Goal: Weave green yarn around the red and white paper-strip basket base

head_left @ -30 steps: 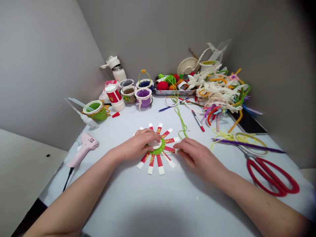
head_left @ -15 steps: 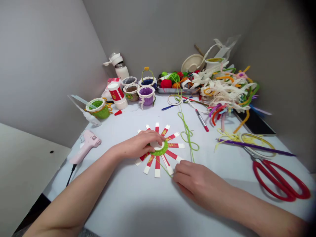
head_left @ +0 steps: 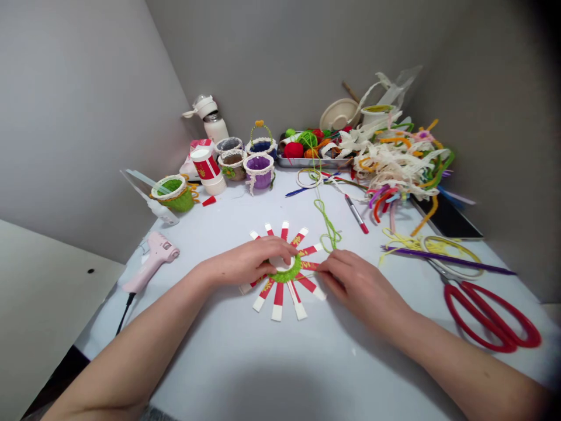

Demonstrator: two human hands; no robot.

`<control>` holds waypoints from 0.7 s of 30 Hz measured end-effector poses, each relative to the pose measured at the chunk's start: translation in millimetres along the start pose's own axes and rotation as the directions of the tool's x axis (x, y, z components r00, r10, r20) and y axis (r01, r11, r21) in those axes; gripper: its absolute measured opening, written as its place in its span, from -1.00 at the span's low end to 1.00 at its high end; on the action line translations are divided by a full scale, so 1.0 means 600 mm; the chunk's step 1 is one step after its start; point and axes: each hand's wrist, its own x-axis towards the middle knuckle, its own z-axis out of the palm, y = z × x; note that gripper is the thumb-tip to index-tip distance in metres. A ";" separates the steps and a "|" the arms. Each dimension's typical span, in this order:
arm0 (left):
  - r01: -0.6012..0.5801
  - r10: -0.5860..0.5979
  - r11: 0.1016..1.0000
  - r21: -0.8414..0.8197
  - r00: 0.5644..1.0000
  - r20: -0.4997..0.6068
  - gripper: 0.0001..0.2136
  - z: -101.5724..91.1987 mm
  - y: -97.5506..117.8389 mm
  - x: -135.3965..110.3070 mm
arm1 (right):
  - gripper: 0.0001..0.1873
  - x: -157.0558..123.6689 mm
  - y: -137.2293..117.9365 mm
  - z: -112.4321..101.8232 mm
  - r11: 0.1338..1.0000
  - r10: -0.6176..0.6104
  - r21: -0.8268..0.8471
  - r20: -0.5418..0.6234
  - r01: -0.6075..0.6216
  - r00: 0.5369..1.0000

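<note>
A paper cup [head_left: 277, 301], cut into red and white strips that fan out flat like rays, lies on the table in front of me. Green yarn [head_left: 290, 275] is wound around its white round base. My left hand [head_left: 258, 257] grips the base from the left, its thumb and fingers on the yarn ring. At the right-hand strips, my right hand [head_left: 353, 280] pinches the strand that runs off the ring; its fingertips touch or nearly touch a strip's end. Loose loops of the same yarn lie just beyond my right hand.
Red-handled scissors [head_left: 491, 316] and a purple pencil-like stick [head_left: 451, 261] lie at right. On the left are a pink glue gun [head_left: 153, 260] and a green basket [head_left: 177, 199]. A yarn tray [head_left: 315, 163] and small yarn baskets [head_left: 259, 175] stand behind.
My right hand has moved up and slightly right, carrying the yarn from the lower strips around to the right-hand strips. The cup has turned slightly under my left hand, which still holds it.
</note>
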 end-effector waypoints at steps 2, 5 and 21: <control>-0.019 0.020 1.000 -0.013 0.999 0.031 -0.62 0.004 0.008 0.002 | -0.80 0.009 0.005 0.005 0.998 0.065 0.011 -0.008 -0.065 0.998; -0.042 0.043 0.999 -0.031 0.999 0.025 -0.65 0.010 0.017 0.006 | -0.79 0.016 0.009 0.011 0.991 0.130 0.037 0.015 -0.130 0.991; 0.178 -0.131 0.961 0.212 0.967 -0.219 -0.64 0.036 0.021 0.020 | -0.80 0.017 0.011 0.014 0.984 0.149 0.097 0.032 -0.151 0.988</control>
